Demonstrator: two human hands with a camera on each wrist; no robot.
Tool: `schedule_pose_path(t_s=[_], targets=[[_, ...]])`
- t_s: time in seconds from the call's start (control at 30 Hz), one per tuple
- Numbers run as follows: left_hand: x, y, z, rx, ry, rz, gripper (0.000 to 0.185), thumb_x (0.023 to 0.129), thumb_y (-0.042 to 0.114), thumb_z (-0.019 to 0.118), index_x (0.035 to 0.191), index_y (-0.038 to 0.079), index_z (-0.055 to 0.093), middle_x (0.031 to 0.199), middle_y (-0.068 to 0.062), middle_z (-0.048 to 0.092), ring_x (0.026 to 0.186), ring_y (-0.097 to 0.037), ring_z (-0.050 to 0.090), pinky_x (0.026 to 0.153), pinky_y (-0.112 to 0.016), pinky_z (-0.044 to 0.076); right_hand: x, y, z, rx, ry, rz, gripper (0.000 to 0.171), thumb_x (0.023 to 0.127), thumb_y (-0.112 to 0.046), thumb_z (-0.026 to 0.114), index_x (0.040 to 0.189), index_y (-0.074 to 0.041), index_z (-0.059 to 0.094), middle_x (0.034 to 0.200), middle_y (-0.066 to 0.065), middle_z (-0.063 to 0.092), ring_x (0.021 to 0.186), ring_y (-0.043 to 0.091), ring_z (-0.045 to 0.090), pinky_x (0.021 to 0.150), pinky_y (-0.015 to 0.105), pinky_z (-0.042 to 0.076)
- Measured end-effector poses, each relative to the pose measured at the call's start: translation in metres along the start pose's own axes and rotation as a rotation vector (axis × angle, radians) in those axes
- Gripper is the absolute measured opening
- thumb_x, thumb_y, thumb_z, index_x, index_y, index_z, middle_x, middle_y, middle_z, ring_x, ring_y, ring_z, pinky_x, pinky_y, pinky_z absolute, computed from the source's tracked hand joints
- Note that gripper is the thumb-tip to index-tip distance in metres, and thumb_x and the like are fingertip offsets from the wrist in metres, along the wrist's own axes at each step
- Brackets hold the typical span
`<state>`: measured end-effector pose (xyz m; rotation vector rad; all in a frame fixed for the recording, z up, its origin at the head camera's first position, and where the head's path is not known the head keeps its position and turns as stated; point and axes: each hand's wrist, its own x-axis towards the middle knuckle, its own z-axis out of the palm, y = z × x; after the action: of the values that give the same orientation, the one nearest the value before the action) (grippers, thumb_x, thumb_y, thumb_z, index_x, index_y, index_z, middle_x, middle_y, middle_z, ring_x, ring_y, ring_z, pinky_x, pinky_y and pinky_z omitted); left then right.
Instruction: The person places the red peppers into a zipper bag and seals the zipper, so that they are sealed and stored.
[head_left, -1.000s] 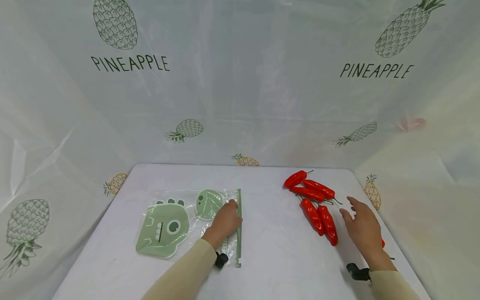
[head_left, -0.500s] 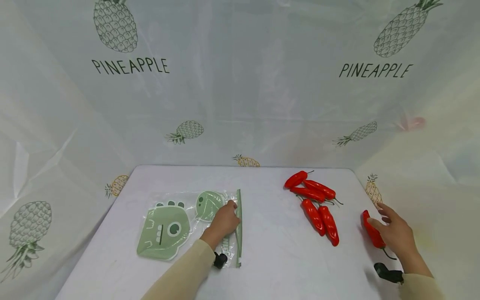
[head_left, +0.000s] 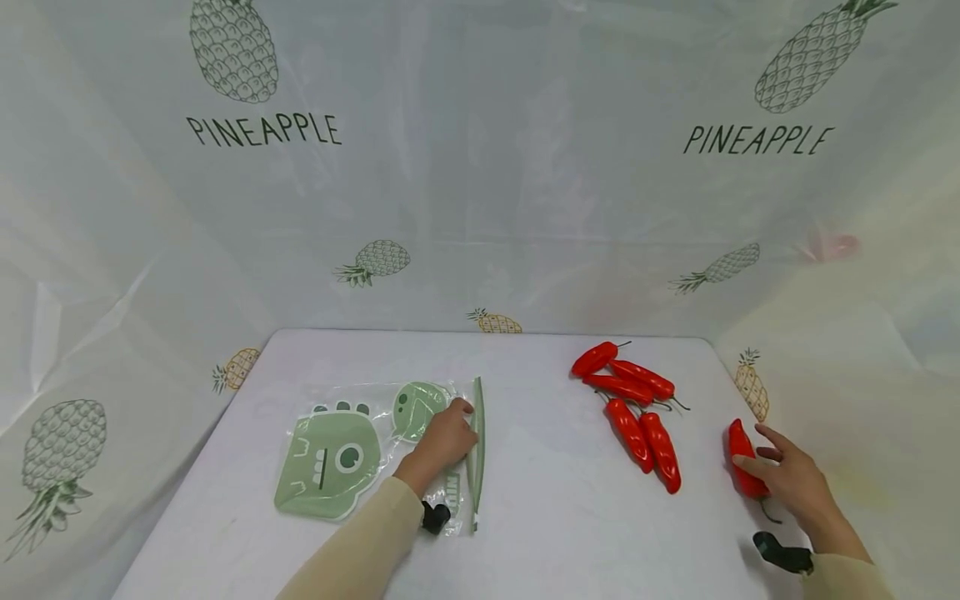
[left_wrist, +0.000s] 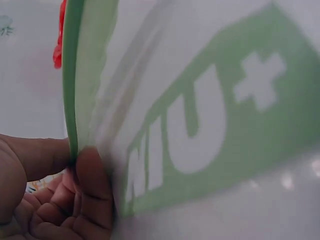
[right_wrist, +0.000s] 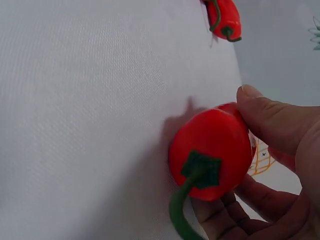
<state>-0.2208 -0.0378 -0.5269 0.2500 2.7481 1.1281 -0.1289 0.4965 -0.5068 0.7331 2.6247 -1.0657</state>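
Observation:
A clear zip bag (head_left: 360,446) printed with green dinosaur heads lies flat on the left of the white table (head_left: 540,517). My left hand (head_left: 444,437) pinches its green zip strip (head_left: 477,442); in the left wrist view thumb and finger (left_wrist: 92,185) clamp the strip's edge (left_wrist: 70,85). My right hand (head_left: 783,477) grips one red chili pepper (head_left: 742,458) near the table's right edge. The right wrist view shows the pepper (right_wrist: 212,152) stem-first, thumb (right_wrist: 270,117) above it and fingers beneath.
Several more red chili peppers (head_left: 633,400) lie in a loose pile at the back right of the table. A pale curtain printed with pineapples (head_left: 480,167) closes in the back and both sides.
My right hand moved from beside the pepper pile to the table's right edge and closed round a single pepper. My left hand stayed on the bag's zip strip and raised it slightly.

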Motion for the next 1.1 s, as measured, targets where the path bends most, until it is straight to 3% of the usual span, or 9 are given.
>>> schedule_pose_path(t_s=[0.3, 0.53, 0.7, 0.93, 1.1], targets=[[-0.002, -0.008, -0.007, -0.092, 0.015, 0.01, 0.046, 0.09, 0.011, 0.076, 0.132, 0.001, 0.061, 0.095, -0.008, 0.076, 0.082, -0.015, 0.067, 0.077, -0.035, 0.057, 0.003, -0.01, 0.013, 0.005, -0.011, -0.01, 0.118, 0.09, -0.053, 0.08, 0.166, 0.002, 0.008, 0.15, 0.046, 0.03, 0.133, 0.063, 0.034, 0.083, 0.055, 0.064], [-0.002, -0.01, -0.01, -0.129, -0.007, -0.015, 0.045, 0.094, 0.012, 0.075, 0.135, 0.002, 0.06, 0.094, -0.006, 0.074, 0.073, -0.012, 0.065, 0.075, -0.032, 0.055, 0.002, -0.023, 0.021, -0.041, -0.023, -0.064, 0.117, 0.091, -0.056, 0.079, 0.162, 0.009, 0.012, 0.144, 0.047, 0.037, 0.127, 0.061, 0.043, 0.084, 0.054, 0.064], [-0.002, -0.013, -0.013, -0.156, -0.016, -0.027, 0.044, 0.095, 0.012, 0.074, 0.137, 0.005, 0.062, 0.09, -0.003, 0.07, 0.067, -0.01, 0.061, 0.07, -0.03, 0.051, 0.001, -0.026, 0.021, -0.015, -0.027, -0.065, 0.119, 0.09, -0.056, 0.079, 0.162, 0.01, 0.01, 0.143, 0.047, 0.037, 0.124, 0.059, 0.047, 0.083, 0.049, 0.065], [-0.003, -0.016, -0.018, -0.281, 0.007, -0.037, 0.041, 0.096, 0.007, 0.073, 0.137, 0.005, 0.064, 0.089, -0.005, 0.069, 0.066, -0.012, 0.062, 0.061, -0.027, 0.052, 0.001, -0.03, 0.02, 0.046, -0.035, -0.081, 0.117, 0.093, -0.052, 0.078, 0.163, 0.008, 0.006, 0.145, 0.046, 0.033, 0.12, 0.058, 0.05, 0.078, 0.045, 0.066], [-0.006, -0.016, -0.021, -0.376, 0.025, -0.07, 0.04, 0.095, 0.001, 0.072, 0.134, 0.004, 0.065, 0.093, -0.01, 0.071, 0.072, -0.014, 0.07, 0.063, -0.03, 0.061, 0.003, -0.031, 0.019, 0.066, -0.041, -0.074, 0.116, 0.094, -0.051, 0.077, 0.165, 0.004, 0.003, 0.151, 0.046, 0.028, 0.127, 0.06, 0.045, 0.081, 0.046, 0.066]])
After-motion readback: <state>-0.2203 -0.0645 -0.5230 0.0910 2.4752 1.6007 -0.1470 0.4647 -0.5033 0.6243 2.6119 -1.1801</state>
